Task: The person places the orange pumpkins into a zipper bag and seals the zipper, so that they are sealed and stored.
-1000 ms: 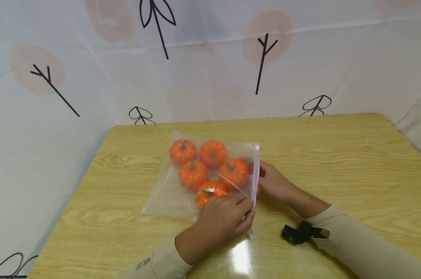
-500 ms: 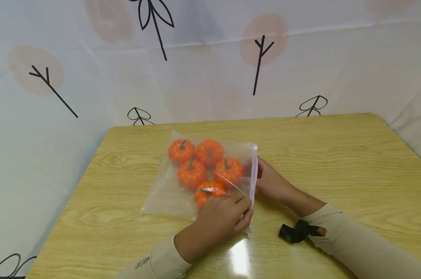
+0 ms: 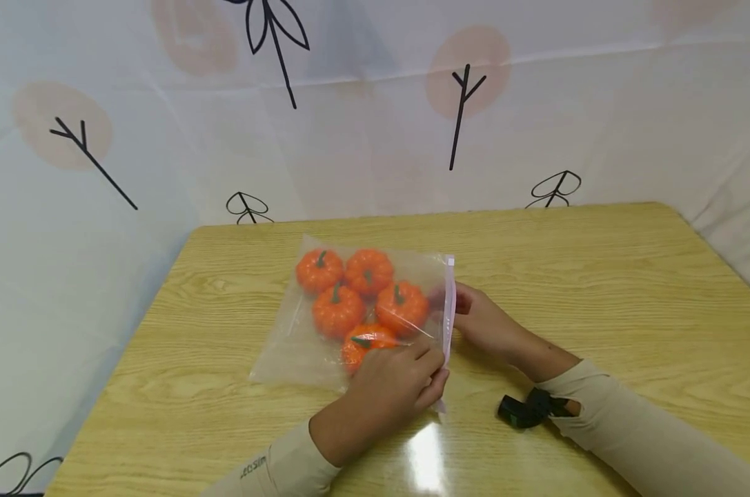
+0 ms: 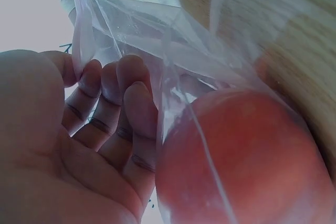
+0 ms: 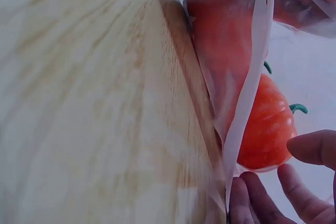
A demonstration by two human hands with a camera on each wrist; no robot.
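Observation:
A clear zip bag (image 3: 288,348) lies on the table with several small orange toy pumpkins (image 3: 339,312) inside, each with a green stem. Its pale purple zip edge (image 3: 449,304) faces right. My left hand (image 3: 396,379) pinches the near end of that edge between thumb and fingers, partly covering the nearest pumpkin (image 3: 365,343). At the bag's mouth, my right hand (image 3: 486,324) has its fingertips inside. In the right wrist view, the right thumb and fingers (image 5: 299,187) are spread beside a pumpkin (image 5: 265,129), not wrapped round it; contact is hard to tell.
The wood-grain table (image 3: 598,290) stretches to both sides of the bag. Behind it hangs a white patterned cloth (image 3: 375,152), with another cloth side at the left. A black strap device (image 3: 526,408) sits on the right wrist.
The rightmost pumpkin has slid a little left, away from the zip edge, and its neighbours have shifted slightly left too. The left hand keeps its pinch on the bag.

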